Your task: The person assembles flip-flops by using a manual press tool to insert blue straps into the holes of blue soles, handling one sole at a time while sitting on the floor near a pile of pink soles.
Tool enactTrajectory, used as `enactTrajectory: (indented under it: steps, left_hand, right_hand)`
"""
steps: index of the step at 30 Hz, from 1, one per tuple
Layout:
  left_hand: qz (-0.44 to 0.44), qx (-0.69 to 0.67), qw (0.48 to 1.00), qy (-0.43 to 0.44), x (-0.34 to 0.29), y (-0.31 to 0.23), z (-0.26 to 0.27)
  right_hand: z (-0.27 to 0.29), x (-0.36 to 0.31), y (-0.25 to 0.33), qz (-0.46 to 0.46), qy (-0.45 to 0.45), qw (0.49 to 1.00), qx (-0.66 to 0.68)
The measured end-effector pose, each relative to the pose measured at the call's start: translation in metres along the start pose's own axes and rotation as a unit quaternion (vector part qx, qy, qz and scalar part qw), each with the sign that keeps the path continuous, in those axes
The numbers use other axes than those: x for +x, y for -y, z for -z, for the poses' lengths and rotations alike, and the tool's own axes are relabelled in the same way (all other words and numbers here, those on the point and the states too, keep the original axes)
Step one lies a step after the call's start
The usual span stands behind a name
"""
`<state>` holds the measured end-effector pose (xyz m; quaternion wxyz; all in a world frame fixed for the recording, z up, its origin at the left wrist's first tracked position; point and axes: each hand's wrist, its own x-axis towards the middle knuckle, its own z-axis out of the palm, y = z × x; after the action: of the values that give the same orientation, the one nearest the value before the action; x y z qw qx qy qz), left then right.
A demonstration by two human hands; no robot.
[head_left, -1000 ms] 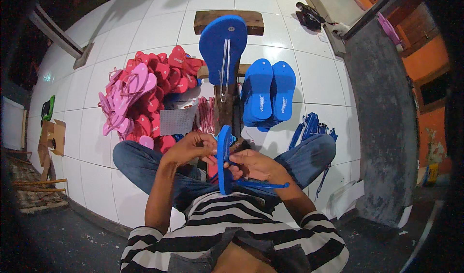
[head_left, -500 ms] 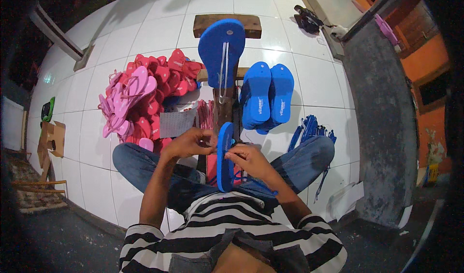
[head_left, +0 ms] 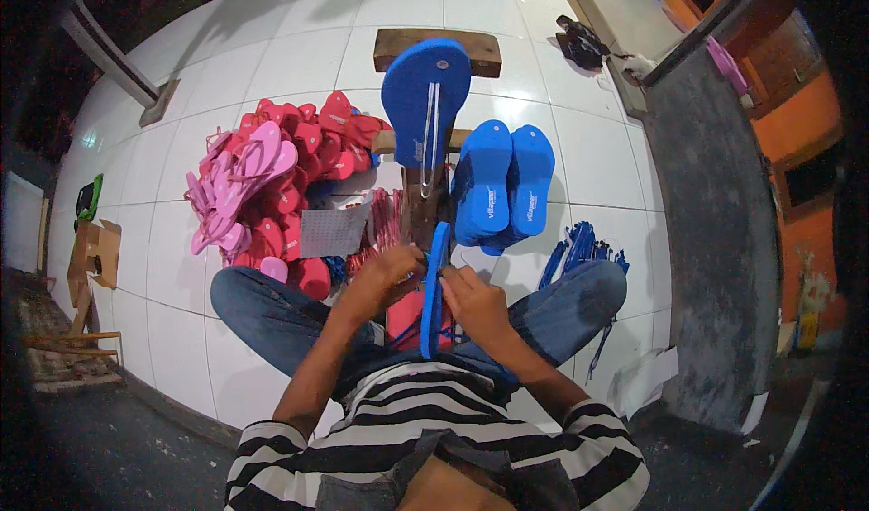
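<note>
A blue flip-flop sole (head_left: 434, 316) stands on edge in front of me, its narrow side toward my view. My left hand (head_left: 387, 282) is closed at its left face, thumb and fingers pinched together; what they grip is hidden. From the other side my right hand (head_left: 476, 305) presses its bent fingers on the sole, gripping it near the middle. Farther off, a larger blue sole (head_left: 424, 95) with a white cord or wire loop (head_left: 431, 135) down its face rests on a wooden stand (head_left: 419, 217).
Left of the stand lies a heap of red soles (head_left: 312, 144) and pink flip-flops (head_left: 240, 181), beside a grey dotted sheet (head_left: 335, 230) and pink straps (head_left: 386, 217). Stacked blue soles (head_left: 482, 185) stand right of it, with blue straps (head_left: 579, 248) near my right knee.
The sole in my hands has turned more edge-on and shifted slightly right. My left hand has rotated and moved right, closer against it; my right hand has moved slightly right too.
</note>
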<state>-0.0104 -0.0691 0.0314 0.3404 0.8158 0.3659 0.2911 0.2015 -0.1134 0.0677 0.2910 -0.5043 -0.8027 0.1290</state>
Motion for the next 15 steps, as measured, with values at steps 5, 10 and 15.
enactTrajectory:
  steps: [5,10,15]
  left_hand:
    - [0.018,-0.102,0.992,-0.071,-0.003,-0.033,-0.001]
    - [0.070,-0.474,0.874,-0.078,0.006,-0.036,0.006]
    - [0.167,-0.438,0.879,-0.088,0.031,-0.058,-0.006]
  right_hand:
    - [0.017,0.009,-0.016,-0.336,0.243,0.797,0.438]
    - [0.025,0.012,-0.005,-0.395,0.283,0.662,0.570]
    - [-0.002,0.010,0.004,-0.263,0.280,0.779,0.496]
